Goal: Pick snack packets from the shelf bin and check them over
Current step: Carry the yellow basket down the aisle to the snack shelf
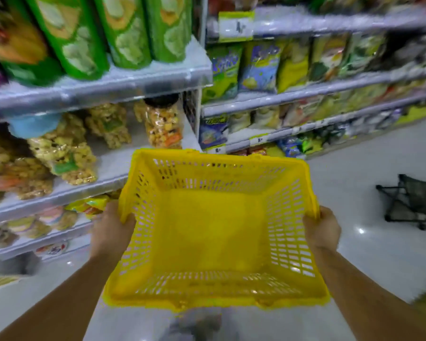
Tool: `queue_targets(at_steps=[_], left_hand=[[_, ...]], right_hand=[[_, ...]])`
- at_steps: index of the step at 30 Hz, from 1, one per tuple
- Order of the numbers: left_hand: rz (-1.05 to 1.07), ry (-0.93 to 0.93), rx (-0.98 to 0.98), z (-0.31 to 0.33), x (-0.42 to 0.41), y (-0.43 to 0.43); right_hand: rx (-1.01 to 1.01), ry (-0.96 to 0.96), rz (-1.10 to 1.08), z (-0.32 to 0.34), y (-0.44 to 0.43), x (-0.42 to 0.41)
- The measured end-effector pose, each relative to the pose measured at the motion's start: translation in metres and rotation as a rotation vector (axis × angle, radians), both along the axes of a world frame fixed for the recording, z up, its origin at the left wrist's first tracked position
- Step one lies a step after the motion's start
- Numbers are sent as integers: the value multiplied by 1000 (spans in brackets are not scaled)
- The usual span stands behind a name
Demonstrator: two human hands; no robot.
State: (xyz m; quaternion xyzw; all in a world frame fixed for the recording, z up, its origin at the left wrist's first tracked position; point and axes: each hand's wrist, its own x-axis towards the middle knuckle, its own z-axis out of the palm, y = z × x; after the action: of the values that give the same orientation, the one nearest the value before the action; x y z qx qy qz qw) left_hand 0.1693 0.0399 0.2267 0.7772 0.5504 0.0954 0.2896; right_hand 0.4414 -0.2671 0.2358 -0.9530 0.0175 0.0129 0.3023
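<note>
I hold a yellow plastic basket [214, 295] with slotted walls in front of me, and nothing lies in it. My left hand [111, 227] grips its left rim, fingers curled over the edge. My right hand [322, 230] grips the right rim the same way. Snack packets [260, 66] in green, blue and yellow stand in rows on the shelves at the upper right, beyond the basket. The whole view is blurred.
Shelves on the left carry tall green tubes [123, 30], clear bags of puffed snacks [64, 153] and a jar [162, 124]. A black folding stand [413, 200] sits on the white floor at the right. The aisle floor [354, 168] runs off to the right.
</note>
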Motion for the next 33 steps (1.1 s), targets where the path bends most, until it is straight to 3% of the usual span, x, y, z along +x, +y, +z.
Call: queue_targets(at_steps=[13, 20, 33], left_hand=[[-474, -237, 39, 95, 297, -141], [-623, -419, 25, 144, 468, -251], [-849, -510, -44, 179, 741, -368]], right_hand=[[160, -118, -542, 93, -238, 110], [219, -188, -675, 147, -353, 208], [181, -273, -913, 182, -458, 368]])
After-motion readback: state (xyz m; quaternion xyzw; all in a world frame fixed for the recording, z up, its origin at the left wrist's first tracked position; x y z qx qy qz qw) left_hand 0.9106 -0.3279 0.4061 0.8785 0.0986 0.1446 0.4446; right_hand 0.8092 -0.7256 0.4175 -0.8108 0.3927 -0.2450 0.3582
